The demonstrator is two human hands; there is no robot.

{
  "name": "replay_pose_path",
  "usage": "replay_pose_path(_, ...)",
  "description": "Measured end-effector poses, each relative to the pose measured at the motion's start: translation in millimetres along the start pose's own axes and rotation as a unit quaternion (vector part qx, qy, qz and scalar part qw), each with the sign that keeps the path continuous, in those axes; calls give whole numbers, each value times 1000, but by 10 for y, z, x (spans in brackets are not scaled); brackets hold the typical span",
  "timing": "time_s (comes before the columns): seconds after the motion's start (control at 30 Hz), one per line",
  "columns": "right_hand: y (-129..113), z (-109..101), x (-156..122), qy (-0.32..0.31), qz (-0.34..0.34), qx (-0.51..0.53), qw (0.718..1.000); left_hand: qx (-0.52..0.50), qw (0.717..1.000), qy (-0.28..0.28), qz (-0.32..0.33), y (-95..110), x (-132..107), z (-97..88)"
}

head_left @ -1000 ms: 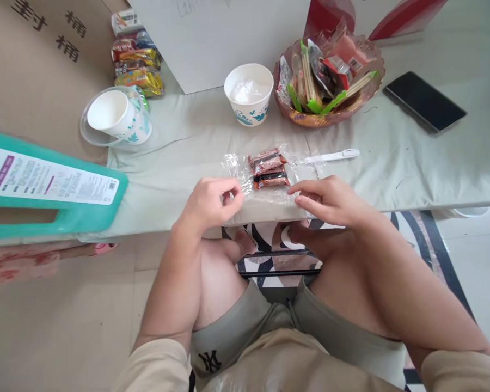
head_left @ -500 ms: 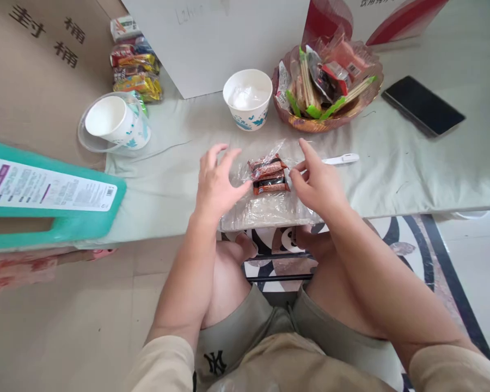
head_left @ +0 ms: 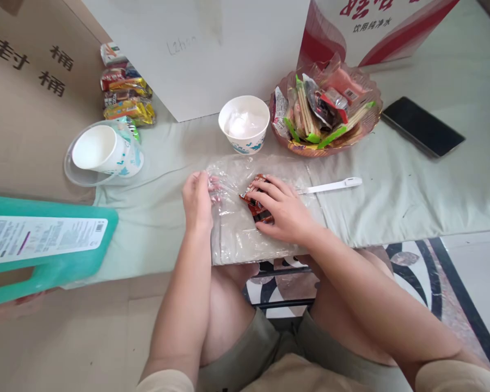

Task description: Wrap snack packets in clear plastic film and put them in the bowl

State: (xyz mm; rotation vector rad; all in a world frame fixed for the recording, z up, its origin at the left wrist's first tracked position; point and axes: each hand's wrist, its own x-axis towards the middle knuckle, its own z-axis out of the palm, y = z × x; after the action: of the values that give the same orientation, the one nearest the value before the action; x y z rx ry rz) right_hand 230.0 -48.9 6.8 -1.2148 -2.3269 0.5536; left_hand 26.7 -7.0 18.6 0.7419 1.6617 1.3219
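A sheet of clear plastic film [head_left: 228,239], wrinkled and shiny, lies at the table's front edge. My left hand [head_left: 197,200] has its fingers closed on the film's left side, raising that side a little. Small snack packets [head_left: 258,208] in brown-red wrappers rest on the film, partly covered by my right hand [head_left: 283,209]. That hand lies over them with its fingers stretched and slightly apart, touching the wrappers. Just right of it is a white plastic stick-like utensil [head_left: 335,185], whose left end runs under the film or behind the hand.
Behind the film stand a paper cup [head_left: 245,142] with clear plastic inside and a snack-filled bowl [head_left: 343,142]. A phone [head_left: 424,125] lies right. At left are a tipped paper cup [head_left: 124,158] in a clear dish, stacked snack packs [head_left: 128,109] and a green jug [head_left: 102,234]. Boxes [head_left: 237,60] rise behind.
My left hand has moved left and closed on the plastic film, which is now spread wider. My right hand has come down left onto the snack packets. The camera view has tilted up slightly.
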Motion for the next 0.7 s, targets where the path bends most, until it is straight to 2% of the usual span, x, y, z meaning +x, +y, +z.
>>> replay_pose_path(0.1,-31,23,-4,-18,2,-10,1000,35,997,-70,20,-41,-3,-31)
replay_pose_path(0.2,-18,18,-41,-36,3,-17,999,107,992,-55,36,-84,8,-33)
replay_pose_path(0.3,33,19,-74,-31,-8,-10,999,95,994,-43,22,-90,33,-34)
replay_pose_path(0.43,99,14,-67,16,-33,46,998,91,993,-56,50,-98,45,-59)
replay_pose_path(0.57,107,-20,-42,69,-15,120,990,114,988,-61,79,-183,86,-111)
replay_pose_path(0.7,103,-15,-5,133,23,169,976,164,969,-67,170,-282,178,-194)
